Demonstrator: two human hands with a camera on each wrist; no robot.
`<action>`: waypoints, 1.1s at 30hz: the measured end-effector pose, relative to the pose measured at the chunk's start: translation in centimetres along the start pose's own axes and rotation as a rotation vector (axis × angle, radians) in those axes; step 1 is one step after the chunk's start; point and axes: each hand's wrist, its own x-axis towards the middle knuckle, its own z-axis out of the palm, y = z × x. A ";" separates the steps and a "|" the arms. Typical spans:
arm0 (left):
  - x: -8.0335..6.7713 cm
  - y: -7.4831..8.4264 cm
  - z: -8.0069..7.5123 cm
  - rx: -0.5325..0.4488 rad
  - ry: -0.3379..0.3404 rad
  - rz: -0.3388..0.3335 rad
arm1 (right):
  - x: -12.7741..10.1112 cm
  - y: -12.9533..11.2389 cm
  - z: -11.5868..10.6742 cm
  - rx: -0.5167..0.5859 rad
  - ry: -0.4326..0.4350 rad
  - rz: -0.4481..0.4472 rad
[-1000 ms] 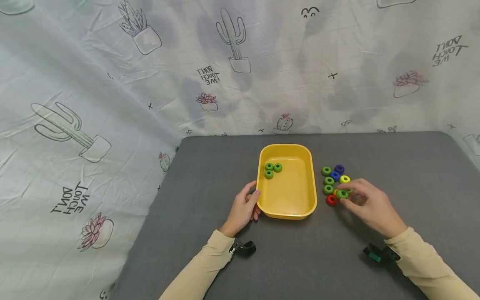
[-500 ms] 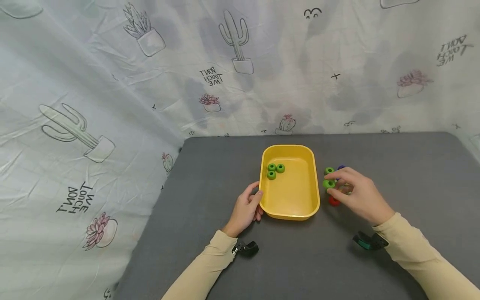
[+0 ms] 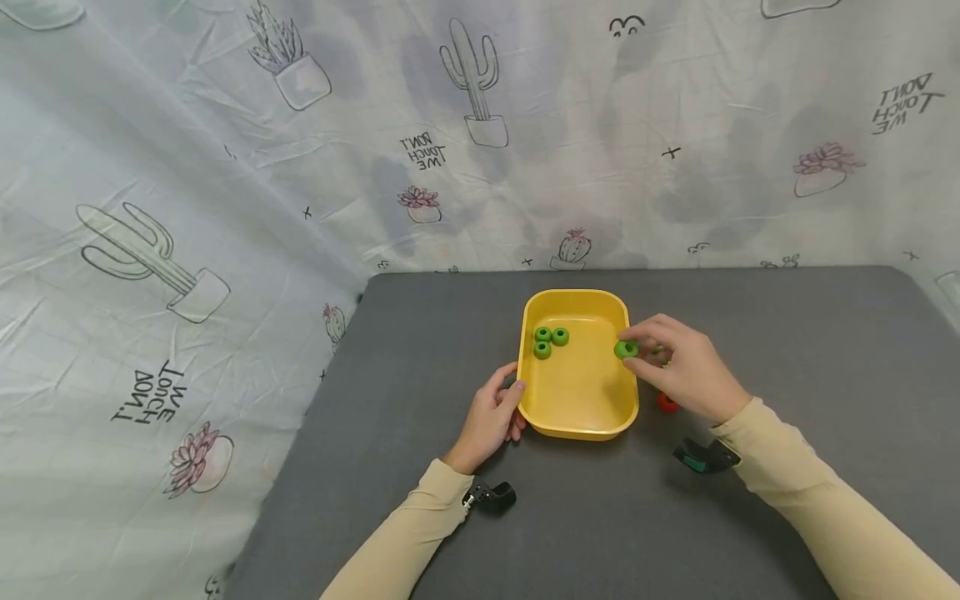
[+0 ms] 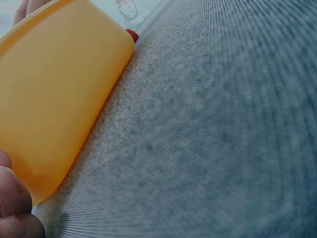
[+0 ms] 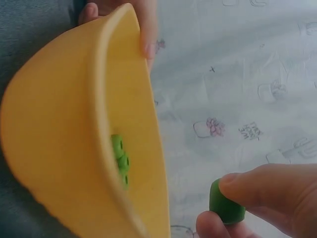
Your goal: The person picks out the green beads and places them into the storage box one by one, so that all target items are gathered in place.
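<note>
A green ring-shaped bead (image 3: 625, 350) is pinched between the thumb and fingers of my right hand (image 3: 693, 371), over the right rim of the yellow tray (image 3: 576, 400). In the right wrist view the same bead shows its rounded side. Three more green beads (image 3: 542, 350) lie together at the tray's far left. My left hand (image 3: 482, 423) grips the tray's left side, its thumb at the rim and its other fingers against the outer wall. In the left wrist view the curled fingers (image 4: 12, 193) touch the tray's outside.
Right of the tray, a red bead (image 3: 667, 403) shows on the grey table (image 3: 585, 517). Most of the other loose beads there are hidden behind my right hand. A patterned white curtain (image 3: 525, 192) hangs at the back and left.
My right hand has lifted a green bead from the loose beads and carried it left to the tray's rim. The left hand keeps its hold on the tray.
</note>
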 end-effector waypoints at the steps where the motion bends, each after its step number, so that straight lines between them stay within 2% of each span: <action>1: 0.0 0.0 0.0 0.001 -0.001 -0.001 | 0.3 -0.2 0.1 0.008 -0.005 0.000; 7: -0.1 0.1 -0.3 0.000 0.002 -0.014 | 2.0 -1.1 0.8 0.040 -0.037 0.008; 14: -0.1 0.2 -0.3 -0.004 -0.003 -0.013 | 3.9 -1.6 1.5 0.023 -0.080 0.019; 24: 0.1 0.1 -0.2 -0.012 0.000 -0.010 | 6.0 -1.5 2.8 0.037 -0.134 0.013; 33: 0.2 0.0 -0.2 -0.009 0.002 -0.003 | 7.7 -1.0 4.3 0.022 -0.198 0.066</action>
